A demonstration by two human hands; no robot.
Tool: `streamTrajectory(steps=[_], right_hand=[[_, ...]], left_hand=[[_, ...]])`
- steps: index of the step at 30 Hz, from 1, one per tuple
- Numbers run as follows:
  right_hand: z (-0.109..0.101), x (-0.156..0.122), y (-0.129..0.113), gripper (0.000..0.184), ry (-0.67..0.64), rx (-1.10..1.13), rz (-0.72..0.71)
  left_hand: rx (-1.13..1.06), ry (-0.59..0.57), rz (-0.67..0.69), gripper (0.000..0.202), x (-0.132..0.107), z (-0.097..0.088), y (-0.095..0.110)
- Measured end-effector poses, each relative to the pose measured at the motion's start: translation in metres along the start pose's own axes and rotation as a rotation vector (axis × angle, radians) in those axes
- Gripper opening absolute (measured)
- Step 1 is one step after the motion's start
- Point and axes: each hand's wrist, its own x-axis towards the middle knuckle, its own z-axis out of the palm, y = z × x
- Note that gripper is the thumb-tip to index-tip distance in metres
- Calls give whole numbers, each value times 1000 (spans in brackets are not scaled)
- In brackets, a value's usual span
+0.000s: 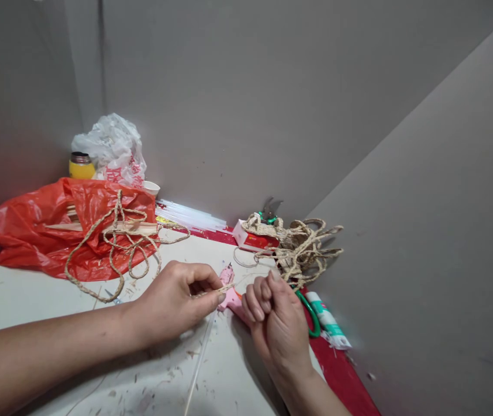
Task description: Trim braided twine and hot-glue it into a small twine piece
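Observation:
My left hand (177, 303) pinches one end of a thin jute twine strand (227, 286) between thumb and fingers. My right hand (275, 318) is curled closed round the strand's other part, which leads up to a tangled pile of jute twine (301, 245) by the wall. Under both hands lies a pink glue gun (231, 294) on the white table (25, 300). Green-handled scissors (313, 315) lie right behind my right hand.
A red plastic bag (43, 231) with wooden sticks and a braided rope (116, 248) on it lies at the left. Behind it are a white bag (114, 147), a yellow jar (81, 166), clear glue sticks (192, 215), a red-white box (250, 238), pliers (269, 211) and a glue tube (328, 326).

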Motion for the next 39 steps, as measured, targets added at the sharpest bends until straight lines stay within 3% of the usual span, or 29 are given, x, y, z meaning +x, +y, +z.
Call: streamTrajectory(steps=[3, 7, 9, 11, 14, 16, 20, 22, 24, 28, 32, 36, 39], right_hand=[[1, -2, 2, 46, -28, -36, -43], [3, -5, 4, 15, -101, -112, -93], [2, -5, 5, 28, -107, -142, -90], [0, -4, 6, 14, -96, -182, -101], [-2, -4, 8, 38, -87, -193, -93], [-2, -5, 9, 44, -82, -176, -101], [-3, -8, 13, 17, -154, -192, -84], [-6, -9, 15, 27, -213, -239, -50], [-7, -9, 15, 23, -234, -302, -56], [-4, -4, 7, 19, -139, -273, -75], [3, 0, -7, 20, -81, -154, -65], [4, -1, -11, 22, -118, -133, -42], [2, -3, -5, 37, -174, -123, -9]], left_hand=[[-5, -9, 12, 11, 1, 0, -1], [6, -16, 45, 13, 0, 1, -3], [11, -14, 58, 13, 0, 1, -3], [6, -14, 52, 13, 0, 1, -2], [-10, -23, 16, 13, 0, 1, -1], [-15, -26, -2, 13, 0, 1, -1], [-81, -32, -9, 13, 0, 2, 0], [-135, -46, -19, 14, -1, 3, 0], [-184, -77, -54, 13, -1, 3, 1], [-269, -141, -142, 12, 0, 2, 2], [-274, -126, -191, 23, 1, 1, 3], [-186, -108, -121, 19, -2, 2, 5], [-215, -109, -44, 20, -5, 3, 8]])
